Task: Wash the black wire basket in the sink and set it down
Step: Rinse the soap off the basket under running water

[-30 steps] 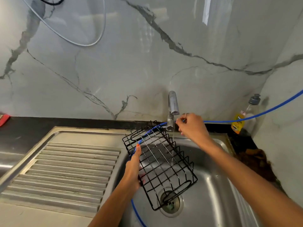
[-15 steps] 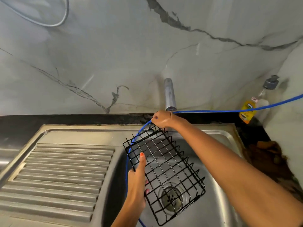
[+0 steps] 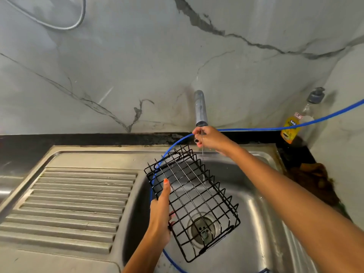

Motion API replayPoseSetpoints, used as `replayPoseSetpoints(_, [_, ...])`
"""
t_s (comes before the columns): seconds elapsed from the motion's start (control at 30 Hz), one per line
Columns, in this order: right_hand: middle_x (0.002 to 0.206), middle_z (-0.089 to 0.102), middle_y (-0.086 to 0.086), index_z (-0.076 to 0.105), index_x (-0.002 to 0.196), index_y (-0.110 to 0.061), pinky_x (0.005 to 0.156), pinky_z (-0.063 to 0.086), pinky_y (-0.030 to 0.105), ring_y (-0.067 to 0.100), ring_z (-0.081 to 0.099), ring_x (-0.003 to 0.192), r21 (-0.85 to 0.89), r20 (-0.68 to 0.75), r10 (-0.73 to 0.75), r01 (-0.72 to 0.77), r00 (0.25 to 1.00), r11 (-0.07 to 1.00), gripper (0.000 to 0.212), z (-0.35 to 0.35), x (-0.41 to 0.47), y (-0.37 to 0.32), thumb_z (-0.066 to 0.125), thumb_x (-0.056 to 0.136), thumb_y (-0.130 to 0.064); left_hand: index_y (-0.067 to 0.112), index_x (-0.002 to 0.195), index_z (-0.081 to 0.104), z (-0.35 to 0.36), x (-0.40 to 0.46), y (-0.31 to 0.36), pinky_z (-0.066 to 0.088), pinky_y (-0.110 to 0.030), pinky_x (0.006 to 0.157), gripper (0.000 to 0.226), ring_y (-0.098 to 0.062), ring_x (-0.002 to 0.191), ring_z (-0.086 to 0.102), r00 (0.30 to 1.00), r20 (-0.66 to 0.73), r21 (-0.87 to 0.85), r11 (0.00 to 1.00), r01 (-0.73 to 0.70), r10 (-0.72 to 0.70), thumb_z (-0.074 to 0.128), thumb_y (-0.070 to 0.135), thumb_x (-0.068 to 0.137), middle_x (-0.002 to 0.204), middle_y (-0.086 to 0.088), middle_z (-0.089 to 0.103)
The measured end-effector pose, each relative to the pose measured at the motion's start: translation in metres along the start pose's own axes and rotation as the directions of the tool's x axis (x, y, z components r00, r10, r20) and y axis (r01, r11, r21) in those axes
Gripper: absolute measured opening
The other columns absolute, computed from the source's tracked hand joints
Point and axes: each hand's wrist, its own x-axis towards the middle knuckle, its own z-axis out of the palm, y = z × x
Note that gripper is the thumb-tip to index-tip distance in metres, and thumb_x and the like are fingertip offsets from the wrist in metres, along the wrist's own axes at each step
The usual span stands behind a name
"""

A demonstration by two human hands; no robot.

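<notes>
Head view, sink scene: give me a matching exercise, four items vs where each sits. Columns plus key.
Items:
1. black wire basket
2. blue hose
3. yellow-labelled bottle
4. drain

Places:
A. far right corner of the counter, by the wall
B. sink bottom, seen through the wires
C. held at its left edge by the left hand, over the basin
D. running along the back edge, passing the right hand, looping down into the sink

Pairs: 1-C, 2-D, 3-A, 4-B

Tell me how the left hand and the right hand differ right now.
The left hand grips the black wire basket along its long side; the right hand is up under the tap, off the basket. The left hand sits low over the sink bowl; the right sits higher, near the blue hose. Both are bare.
</notes>
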Motion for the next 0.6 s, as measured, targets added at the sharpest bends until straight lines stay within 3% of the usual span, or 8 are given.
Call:
replayPoseSetpoints(0.07, [0.105,0.062,0.01,0.058,0.116,-0.013,0.074,0.05,0.03,0.018,0.058,0.082,-0.207,0.015,-0.036,0.038,0.999,0.978,0.023,0.001,-0.018,-0.007,0.046,0.097,-0.018,0.023,0.147,0.034,0.003,-0.005,0.002,0.031,-0.059,0.106,0.149,-0.04,0.129,0.047,1.0,0.0,0.001,1.0,-0.007,0.007,0.058,0.096,0.019,0.147,-0.019,0.042])
replayPoseSetpoints(0.13, [0.111,0.065,0.013,0.058,0.12,-0.013,0.083,0.052,0.038,0.026,0.064,0.093,-0.289,0.041,-0.072,0.081,0.997,0.954,0.027,0.003,-0.036,-0.018,0.045,0.098,-0.02,0.024,0.148,0.033,0.007,-0.008,0.004,0.029,-0.059,0.107,0.147,-0.043,0.133,0.041,1.0,0.004,-0.009,1.0,-0.014,0.014,0.06,0.094,0.021,0.152,-0.022,0.032])
replayPoseSetpoints(0.23, [0.108,0.066,0.015,0.06,0.116,-0.006,0.095,0.051,0.039,0.025,0.067,0.098,-0.134,0.233,-0.051,0.084,0.971,0.987,0.028,0.004,-0.07,-0.031,0.046,0.098,-0.021,0.024,0.149,0.029,0.009,-0.017,0.005,0.027,-0.059,0.108,0.123,-0.044,0.136,0.032,1.0,0.018,-0.034,0.999,-0.02,0.02,0.062,0.086,0.048,0.154,-0.022,0.021])
replayPoseSetpoints(0.3, [0.107,0.065,0.02,0.06,0.113,-0.002,0.092,0.053,0.033,0.027,0.068,0.097,-0.058,0.411,-0.029,0.058,0.911,0.997,0.028,0.002,-0.09,-0.036,0.045,0.099,-0.021,0.019,0.149,0.03,0.008,-0.021,0.002,0.029,-0.055,0.109,0.106,-0.042,0.137,0.033,1.0,0.019,-0.046,0.999,-0.024,0.025,0.06,0.078,0.066,0.154,-0.022,0.027])
replayPoseSetpoints(0.37, [0.108,0.064,0.021,0.06,0.115,-0.003,0.09,0.053,0.029,0.027,0.067,0.097,-0.109,0.488,-0.016,0.079,0.873,0.991,0.03,0.002,-0.108,-0.038,0.044,0.1,-0.023,0.014,0.148,0.031,0.006,-0.028,0.001,0.035,-0.051,0.108,0.099,-0.038,0.134,0.041,0.999,0.016,-0.05,0.998,-0.029,0.03,0.057,0.074,0.074,0.15,-0.018,0.037])
replayPoseSetpoints(0.47, [0.106,0.065,0.014,0.06,0.117,-0.007,0.083,0.054,0.024,0.022,0.066,0.094,-0.296,0.452,-0.029,0.18,0.892,0.938,0.029,0.002,-0.127,-0.039,0.046,0.099,-0.024,0.012,0.148,0.031,0.003,-0.038,0.002,0.039,-0.047,0.105,0.096,-0.032,0.126,0.047,0.999,0.007,-0.034,0.999,-0.04,0.04,0.056,0.072,0.077,0.144,-0.012,0.042])
replayPoseSetpoints(0.53, [0.107,0.066,0.007,0.061,0.118,-0.011,0.08,0.05,0.024,0.018,0.063,0.096,-0.462,0.415,-0.089,0.294,0.906,0.837,0.028,0.001,-0.138,-0.036,0.048,0.098,-0.025,0.012,0.147,0.031,-0.001,-0.044,0.002,0.043,-0.045,0.101,0.096,-0.03,0.121,0.05,0.999,-0.002,-0.025,0.999,-0.041,0.041,0.057,0.071,0.077,0.138,-0.01,0.046])
replayPoseSetpoints(0.6, [0.112,0.064,-0.001,0.061,0.12,-0.018,0.087,0.048,0.027,0.014,0.06,0.101,-0.544,0.41,-0.122,0.35,0.904,0.763,0.028,0.001,-0.151,-0.033,0.053,0.095,-0.029,0.01,0.146,0.031,-0.005,-0.051,0.002,0.047,-0.037,0.083,0.095,-0.023,0.101,0.053,0.998,-0.018,-0.006,0.998,-0.055,0.055,0.057,0.071,0.078,0.119,-0.006,0.053])
